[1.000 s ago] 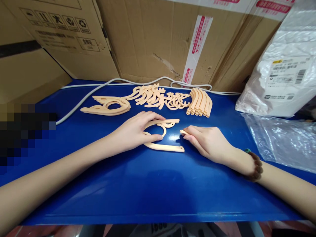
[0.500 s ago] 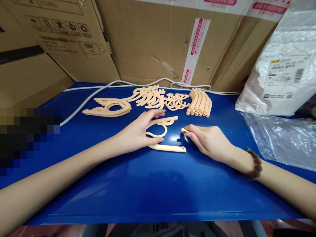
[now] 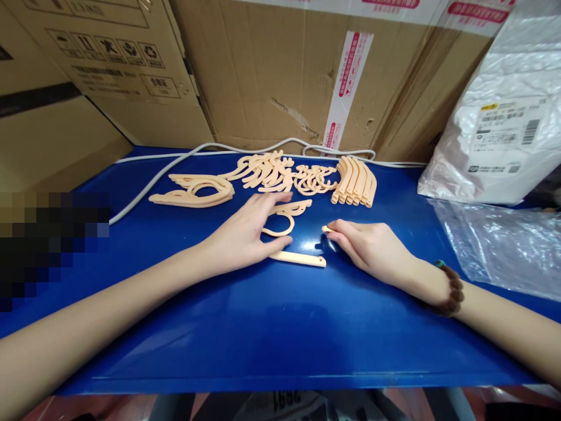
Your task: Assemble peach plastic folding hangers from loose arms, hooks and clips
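Observation:
My left hand (image 3: 245, 234) spans a cream plastic folding clothes hanger (image 3: 302, 259) on the blue table. Its thumb lies over the lower arm and its fingers reach across near the upper arm; the palm hides the joined left end. A round loop shows between the two arms. To the right, my right hand (image 3: 372, 248) is closed in a pinch on a small cream plastic piece (image 3: 325, 229), of which only the tip shows. This piece is apart from the hanger.
Behind my hands lie stacked hangers (image 3: 193, 193), a pile of curved hanger parts (image 3: 267, 169), several hooks (image 3: 313, 179) and a row of hanger arms (image 3: 354, 182). A white cable (image 3: 175, 156) runs before the cardboard boxes (image 3: 280, 76). A white parcel bag (image 3: 495, 128) and clear plastic (image 3: 504, 245) lie right.
The hanger has shifted slightly left and away from me. My left hand has moved a little forward over it. My right hand stays nearly in place with the small piece.

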